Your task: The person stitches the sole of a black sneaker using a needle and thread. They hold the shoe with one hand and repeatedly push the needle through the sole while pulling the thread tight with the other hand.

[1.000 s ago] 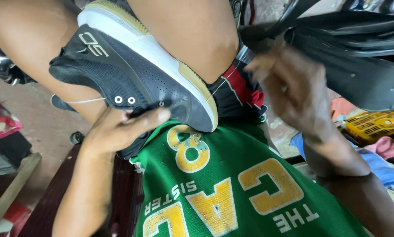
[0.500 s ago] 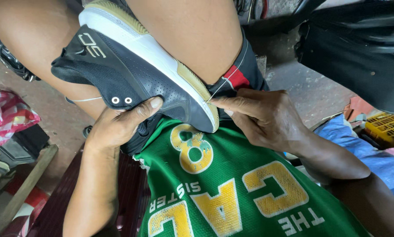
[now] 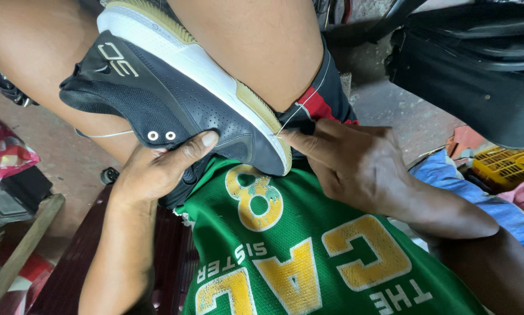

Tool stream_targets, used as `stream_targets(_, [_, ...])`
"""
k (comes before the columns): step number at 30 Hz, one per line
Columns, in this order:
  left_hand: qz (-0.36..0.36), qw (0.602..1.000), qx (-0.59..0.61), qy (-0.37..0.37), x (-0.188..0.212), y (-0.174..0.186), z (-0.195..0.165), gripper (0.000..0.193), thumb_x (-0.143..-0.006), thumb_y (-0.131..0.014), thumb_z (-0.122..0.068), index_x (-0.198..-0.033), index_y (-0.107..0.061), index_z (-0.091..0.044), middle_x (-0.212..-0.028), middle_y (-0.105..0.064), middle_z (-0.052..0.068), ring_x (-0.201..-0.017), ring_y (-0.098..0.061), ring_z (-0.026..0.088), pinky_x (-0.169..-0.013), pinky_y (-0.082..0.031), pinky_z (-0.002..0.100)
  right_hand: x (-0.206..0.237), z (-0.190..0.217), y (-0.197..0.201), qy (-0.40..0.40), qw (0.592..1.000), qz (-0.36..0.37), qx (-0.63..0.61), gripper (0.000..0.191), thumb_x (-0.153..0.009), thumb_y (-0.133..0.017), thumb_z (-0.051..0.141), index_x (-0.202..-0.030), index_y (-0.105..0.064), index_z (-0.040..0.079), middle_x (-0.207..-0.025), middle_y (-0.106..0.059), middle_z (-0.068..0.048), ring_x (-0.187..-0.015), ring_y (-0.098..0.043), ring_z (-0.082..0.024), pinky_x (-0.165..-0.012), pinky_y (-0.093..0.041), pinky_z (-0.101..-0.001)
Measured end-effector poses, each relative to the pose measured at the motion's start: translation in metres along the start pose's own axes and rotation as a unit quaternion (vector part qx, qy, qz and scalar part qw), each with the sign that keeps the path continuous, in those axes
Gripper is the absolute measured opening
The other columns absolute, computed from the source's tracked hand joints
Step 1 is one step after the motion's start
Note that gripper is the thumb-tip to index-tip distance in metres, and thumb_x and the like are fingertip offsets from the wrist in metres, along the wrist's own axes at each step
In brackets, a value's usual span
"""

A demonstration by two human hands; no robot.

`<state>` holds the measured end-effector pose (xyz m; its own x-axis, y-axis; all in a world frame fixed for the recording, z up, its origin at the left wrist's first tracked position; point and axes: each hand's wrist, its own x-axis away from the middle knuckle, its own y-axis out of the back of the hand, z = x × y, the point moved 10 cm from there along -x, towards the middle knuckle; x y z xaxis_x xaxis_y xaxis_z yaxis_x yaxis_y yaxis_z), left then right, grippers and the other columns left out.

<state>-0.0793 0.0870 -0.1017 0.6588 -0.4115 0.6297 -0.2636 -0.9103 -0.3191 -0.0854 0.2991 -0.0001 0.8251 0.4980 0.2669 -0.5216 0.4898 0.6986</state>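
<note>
A dark navy sneaker (image 3: 174, 96) with a white midsole and tan outsole lies wedged between my bare knees, toe pointing toward me. My left hand (image 3: 157, 169) grips it from below, thumb pressed on the perforated side near two metal eyelets. My right hand (image 3: 355, 166) pinches a thin pale thread (image 3: 301, 104) at the toe edge of the sole, where the thread runs taut up across my thigh. Another loop of thread (image 3: 107, 135) hangs under the shoe's heel side. No needle is visible.
I wear a green jersey (image 3: 308, 256) with yellow lettering and dark shorts with red trim (image 3: 317, 105). A black motorcycle seat (image 3: 477, 64) stands at the right. A yellow crate (image 3: 507, 166), blue cloth (image 3: 454, 175), and a red-white bag (image 3: 2, 154) lie on the floor.
My right hand came down from beside the black seat to the shoe's toe and pinched the thread. The left hand kept its hold on the shoe.
</note>
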Motion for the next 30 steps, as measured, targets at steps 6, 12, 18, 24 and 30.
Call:
stream_targets(6, [-0.052, 0.997, 0.022, 0.047, 0.007, -0.009, -0.001, 0.024, -0.098, -0.068, -0.007, -0.12, -0.07, -0.001, -0.114, -0.073, 0.002, -0.104, -0.067, 0.011, -0.093, -0.055, 0.028, -0.012, 0.016, 0.008, 0.015, 0.995, 0.038, 0.086, 0.041, -0.084, -0.07, 0.005, -0.125, -0.073, 0.01, -0.076, -0.055, -0.005, -0.054, -0.058, -0.016, -0.043, -0.044, -0.0329])
stream_targets(12, [-0.057, 0.998, -0.035, -0.002, 0.009, -0.021, -0.022, 0.017, -0.1, -0.067, -0.006, -0.115, -0.072, 0.001, -0.109, -0.074, 0.003, -0.1, -0.066, 0.011, -0.091, -0.055, 0.027, -0.023, 0.031, 0.008, 0.101, 0.983, 0.06, 0.143, 0.034, -0.081, -0.072, 0.009, -0.115, -0.075, 0.008, -0.072, -0.052, -0.002, -0.051, -0.055, -0.014, -0.04, -0.04, -0.0313])
stream_targets(18, [-0.058, 0.99, -0.129, -0.022, 0.009, -0.022, -0.036, 0.015, -0.101, -0.066, -0.008, -0.11, -0.074, 0.001, -0.101, -0.076, 0.003, -0.092, -0.068, 0.011, -0.084, -0.056, 0.028, -0.033, 0.046, 0.007, 0.149, 0.977, 0.056, 0.14, 0.033, -0.077, -0.07, 0.007, -0.111, -0.072, 0.004, -0.075, -0.053, 0.0, -0.058, -0.058, -0.014, -0.049, -0.046, -0.0311])
stream_targets(24, [-0.065, 0.988, -0.131, -0.049, 0.008, -0.023, -0.045, 0.015, -0.101, -0.066, -0.008, -0.112, -0.071, 0.001, -0.104, -0.077, 0.003, -0.094, -0.07, 0.012, -0.085, -0.057, 0.028, -0.034, 0.045, 0.002, 0.147, 0.976, 0.044, 0.154, 0.018, -0.08, -0.069, 0.005, -0.097, -0.063, 0.005, -0.075, -0.055, -0.002, -0.06, -0.06, -0.015, -0.049, -0.046, -0.0314])
stream_targets(30, [-0.081, 0.988, -0.126, -0.041, 0.011, -0.025, -0.043, 0.016, -0.1, -0.066, -0.007, -0.112, -0.072, 0.003, -0.104, -0.076, 0.005, -0.095, -0.069, 0.012, -0.086, -0.056, 0.028, -0.024, 0.037, -0.003, 0.154, 0.98, 0.032, 0.123, 0.017, -0.075, -0.067, 0.003, -0.089, -0.059, 0.009, -0.072, -0.052, -0.002, -0.059, -0.059, -0.017, -0.049, -0.046, -0.0329])
